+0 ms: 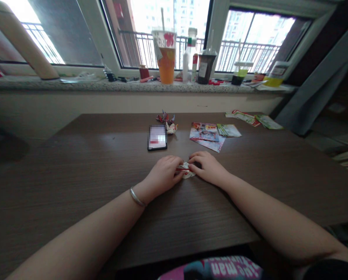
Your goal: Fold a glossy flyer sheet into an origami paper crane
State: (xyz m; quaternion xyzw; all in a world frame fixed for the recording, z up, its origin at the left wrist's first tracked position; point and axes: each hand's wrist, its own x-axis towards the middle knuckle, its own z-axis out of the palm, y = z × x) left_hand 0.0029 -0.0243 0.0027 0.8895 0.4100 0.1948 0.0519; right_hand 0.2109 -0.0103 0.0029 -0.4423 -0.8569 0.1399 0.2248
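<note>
Between my two hands, low over the wooden table, is a small folded paper (187,171), white with red print and a red line across it. My left hand (164,175) is closed on its left end, thumb below and fingers above. The curled fingers of my right hand (209,167) pinch its right edge. Parts of the paper are hidden under the fingers. Just beyond my left hand lies a phone or tablet (157,138) with a lit, blurred screen. Behind it are a dark folded-paper piece (164,117) and a whitish one (171,128).
Printed flyers (204,132) and a greenish leaflet stack (230,130) lie beyond my right hand on the table (89,163). More leaflets (269,121) sit at the far right. On the windowsill (127,86) stand an orange drink cup (166,64), a dark drink cup (205,68) and bottles.
</note>
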